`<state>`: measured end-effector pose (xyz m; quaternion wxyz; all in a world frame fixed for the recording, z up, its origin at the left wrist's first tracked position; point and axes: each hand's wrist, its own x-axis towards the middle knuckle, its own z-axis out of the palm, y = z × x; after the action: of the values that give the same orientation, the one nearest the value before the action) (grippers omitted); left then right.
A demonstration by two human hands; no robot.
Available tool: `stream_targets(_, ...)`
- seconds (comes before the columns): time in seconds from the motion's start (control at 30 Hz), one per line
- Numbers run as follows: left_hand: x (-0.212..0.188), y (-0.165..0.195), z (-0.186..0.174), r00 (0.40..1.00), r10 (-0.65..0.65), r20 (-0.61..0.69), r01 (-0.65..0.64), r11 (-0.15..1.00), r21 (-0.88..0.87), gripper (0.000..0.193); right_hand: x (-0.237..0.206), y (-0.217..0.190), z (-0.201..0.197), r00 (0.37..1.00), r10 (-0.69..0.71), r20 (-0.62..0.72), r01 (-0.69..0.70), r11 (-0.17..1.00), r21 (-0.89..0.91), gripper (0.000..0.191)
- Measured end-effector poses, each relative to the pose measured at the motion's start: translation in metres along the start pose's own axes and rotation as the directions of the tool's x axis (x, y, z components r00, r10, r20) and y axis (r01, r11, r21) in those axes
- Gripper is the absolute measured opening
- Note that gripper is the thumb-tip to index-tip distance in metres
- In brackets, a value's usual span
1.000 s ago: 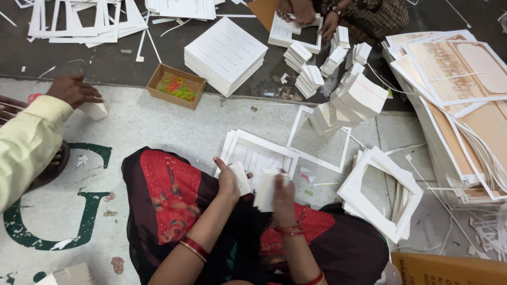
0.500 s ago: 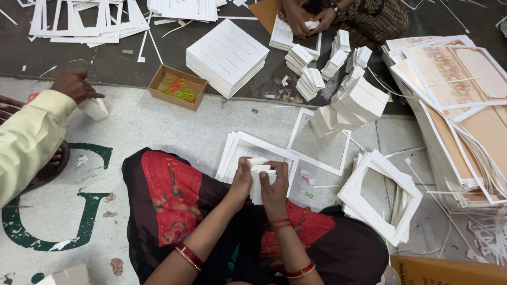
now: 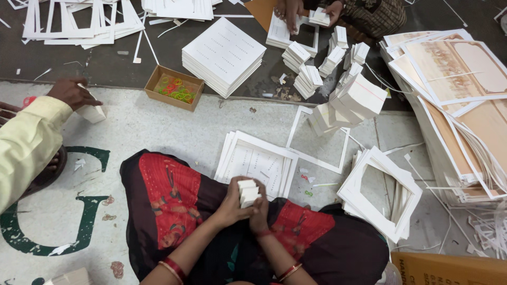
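I sit on the floor with both hands together over my lap. My left hand [image 3: 232, 203] and my right hand [image 3: 259, 211] both grip a small stack of white cards [image 3: 247, 192], held upright between them. Just beyond my hands lies a pile of printed white sheets [image 3: 259, 161] with cut-out frames around it. My red and black clothing [image 3: 169, 200] covers my knees below.
A cardboard box of coloured rubber bands [image 3: 175, 87] sits ahead on the left. Bundled card stacks [image 3: 348, 97] and empty white paper frames [image 3: 380, 192] lie to the right. Another person's yellow sleeve [image 3: 26, 142] is at left; a second person's hands [image 3: 288, 10] work at the top.
My hands have come together in front of me, gathering the small white cards into one stack and raising it slightly. The person on the left keeps a hand on a small white stack.
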<state>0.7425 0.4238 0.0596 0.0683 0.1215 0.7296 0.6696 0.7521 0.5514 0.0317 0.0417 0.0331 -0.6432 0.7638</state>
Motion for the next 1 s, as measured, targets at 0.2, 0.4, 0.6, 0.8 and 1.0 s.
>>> stream_targets(0.2, -0.004, -0.013, -0.02, 0.986, 0.045, 0.159, -0.069, 0.987, 0.148, 0.107, -0.012, 0.014, -0.007, 0.992, 0.037, 0.119, -0.054, 0.989, 0.136, 0.082)
stream_targets(0.4, 0.024, -0.016, -0.034, 0.994, -0.113, 0.001, 0.113, 0.991, -0.068, 0.093, 0.012, -0.003, 0.006, 0.993, -0.093, 0.075, 0.092, 0.995, 0.026, 0.074)
stream_targets(0.6, 0.125, 0.009, -0.179, 0.885, -0.088, -0.458, 0.074, 0.996, -0.047, 0.085, 0.039, -0.007, -0.004, 0.995, 0.015, -0.101, -0.014, 1.0, 0.014, 0.056)
stream_targets(0.8, 0.135, 0.035, -0.32, 0.778, -0.483, -0.401, 0.458, 0.874, -0.165, 0.064, 0.052, 0.0, -0.043, 0.919, 0.147, -0.365, -0.117, 0.988, 0.103, 0.048)
stream_targets(1.0, 0.104, 0.006, -0.339, 0.692, -0.651, -0.312, 0.651, 0.749, -0.121, 0.082, 0.047, 0.008, -0.092, 0.891, 0.095, -0.443, -0.116, 0.993, -0.02, 0.042)
